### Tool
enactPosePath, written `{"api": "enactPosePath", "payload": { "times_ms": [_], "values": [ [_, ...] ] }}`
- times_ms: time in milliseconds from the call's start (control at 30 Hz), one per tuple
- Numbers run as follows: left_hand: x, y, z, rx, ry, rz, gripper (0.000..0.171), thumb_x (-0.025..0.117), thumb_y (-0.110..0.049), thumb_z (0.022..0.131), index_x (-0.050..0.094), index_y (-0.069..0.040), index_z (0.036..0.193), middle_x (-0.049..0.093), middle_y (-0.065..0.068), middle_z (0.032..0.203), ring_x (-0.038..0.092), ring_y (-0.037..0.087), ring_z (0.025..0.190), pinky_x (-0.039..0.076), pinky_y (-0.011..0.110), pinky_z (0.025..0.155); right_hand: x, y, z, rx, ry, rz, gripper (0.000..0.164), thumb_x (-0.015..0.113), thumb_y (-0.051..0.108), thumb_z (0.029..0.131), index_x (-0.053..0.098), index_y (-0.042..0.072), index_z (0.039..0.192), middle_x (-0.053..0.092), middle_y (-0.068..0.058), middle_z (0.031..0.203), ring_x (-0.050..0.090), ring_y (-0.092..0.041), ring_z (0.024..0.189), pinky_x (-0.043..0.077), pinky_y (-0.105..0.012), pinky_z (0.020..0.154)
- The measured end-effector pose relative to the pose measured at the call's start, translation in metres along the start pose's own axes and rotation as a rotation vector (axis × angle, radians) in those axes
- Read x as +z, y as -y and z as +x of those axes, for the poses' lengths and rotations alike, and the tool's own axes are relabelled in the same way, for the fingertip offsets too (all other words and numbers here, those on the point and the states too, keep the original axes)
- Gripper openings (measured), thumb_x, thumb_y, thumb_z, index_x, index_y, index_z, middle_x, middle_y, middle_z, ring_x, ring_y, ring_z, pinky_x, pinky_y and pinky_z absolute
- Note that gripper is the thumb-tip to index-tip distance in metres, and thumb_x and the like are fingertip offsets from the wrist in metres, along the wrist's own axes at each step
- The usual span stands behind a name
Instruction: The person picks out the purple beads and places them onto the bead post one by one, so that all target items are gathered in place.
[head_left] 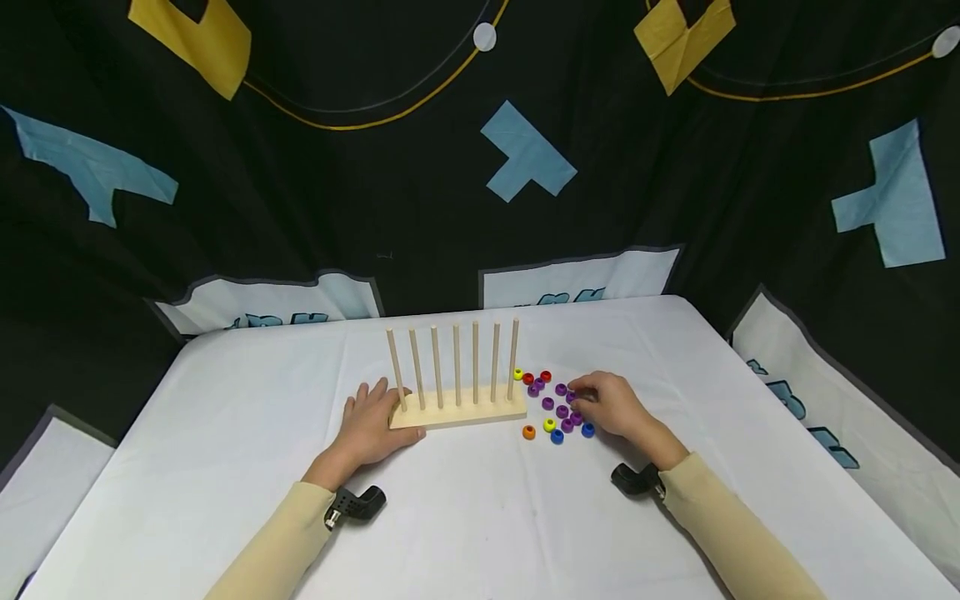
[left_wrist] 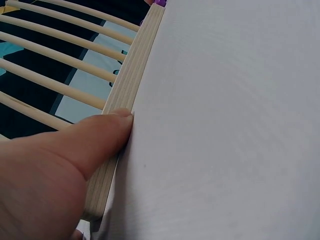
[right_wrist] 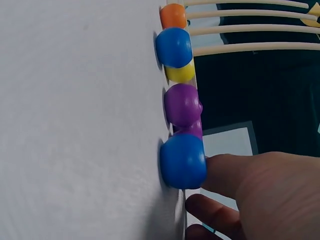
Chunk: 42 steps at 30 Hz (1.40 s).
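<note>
A pale wooden peg rack (head_left: 457,410), a long base with a row of several upright rods, stands in mid-table. My left hand (head_left: 367,423) grips its left end, thumb along the front edge and fingers behind and beside it. The left wrist view shows the thumb (left_wrist: 95,142) pressed to the base. Right of the rack lie loose round beads in purple, blue, yellow, red and orange. My right hand (head_left: 611,406) is at their right side, thumb and forefinger bent around a purple bead (head_left: 572,397). In the right wrist view a blue bead (right_wrist: 183,161) hides the fingertips, so contact is unclear.
A white cloth (head_left: 480,517) covers the table. An orange bead (head_left: 528,432) lies nearest the rack's front right corner, and a yellow bead (head_left: 517,374) sits by its back right corner. Dark curtains (head_left: 420,208) hang behind the table.
</note>
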<state>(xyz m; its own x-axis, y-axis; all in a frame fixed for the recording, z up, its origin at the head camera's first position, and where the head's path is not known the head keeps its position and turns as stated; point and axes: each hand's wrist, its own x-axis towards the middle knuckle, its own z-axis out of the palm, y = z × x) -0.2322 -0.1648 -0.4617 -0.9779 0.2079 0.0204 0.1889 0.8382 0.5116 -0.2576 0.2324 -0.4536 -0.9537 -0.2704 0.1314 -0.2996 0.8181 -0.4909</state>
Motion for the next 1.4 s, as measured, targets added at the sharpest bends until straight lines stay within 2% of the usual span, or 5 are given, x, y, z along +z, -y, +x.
{"api": "enactPosePath", "payload": {
  "times_ms": [133, 700, 1200, 1400],
  "values": [
    [0.0007, -0.0005, -0.0013, 0.004, 0.000, 0.005, 0.072, 0.076, -0.041, 0.086, 0.054, -0.001, 0.142, 0.029, 0.036, 0.160, 0.013, 0.062, 0.150, 0.009, 0.077, 0.118, 0.0019, -0.0002, -0.0003, 0.013, 0.001, 0.006, 0.026, 0.073, 0.010, 0.092, 0.075, 0.003, 0.117, 0.074, -0.014, 0.115, 0.068, -0.031, 0.109, 0.056, -0.049, 0.099],
    [0.0003, -0.0012, -0.0010, 0.006, -0.006, -0.001, 0.073, 0.076, -0.041, 0.086, 0.053, -0.001, 0.142, 0.028, 0.037, 0.160, 0.011, 0.062, 0.150, 0.009, 0.076, 0.119, 0.0027, -0.0027, 0.0015, -0.025, -0.024, -0.016, 0.021, 0.074, 0.007, 0.090, 0.077, 0.003, 0.111, 0.075, -0.013, 0.109, 0.069, -0.029, 0.104, 0.056, -0.049, 0.096],
    [0.0032, 0.0026, -0.0014, 0.009, -0.017, 0.009, 0.073, 0.076, -0.041, 0.086, 0.053, -0.001, 0.142, 0.029, 0.037, 0.160, 0.013, 0.063, 0.149, 0.010, 0.077, 0.118, -0.0018, 0.0057, -0.0007, 0.009, 0.021, -0.005, 0.023, 0.074, 0.011, 0.092, 0.075, 0.003, 0.114, 0.076, -0.013, 0.111, 0.066, -0.023, 0.095, 0.058, -0.045, 0.093],
    [0.0023, 0.0024, -0.0008, 0.010, -0.010, -0.011, 0.071, 0.076, -0.041, 0.086, 0.054, -0.002, 0.142, 0.028, 0.036, 0.161, 0.011, 0.063, 0.150, 0.008, 0.077, 0.119, -0.0033, 0.0052, -0.0003, 0.001, 0.017, -0.011, 0.024, 0.073, 0.009, 0.092, 0.074, 0.002, 0.115, 0.077, -0.013, 0.109, 0.070, -0.026, 0.099, 0.059, -0.045, 0.094]
  ]
}}
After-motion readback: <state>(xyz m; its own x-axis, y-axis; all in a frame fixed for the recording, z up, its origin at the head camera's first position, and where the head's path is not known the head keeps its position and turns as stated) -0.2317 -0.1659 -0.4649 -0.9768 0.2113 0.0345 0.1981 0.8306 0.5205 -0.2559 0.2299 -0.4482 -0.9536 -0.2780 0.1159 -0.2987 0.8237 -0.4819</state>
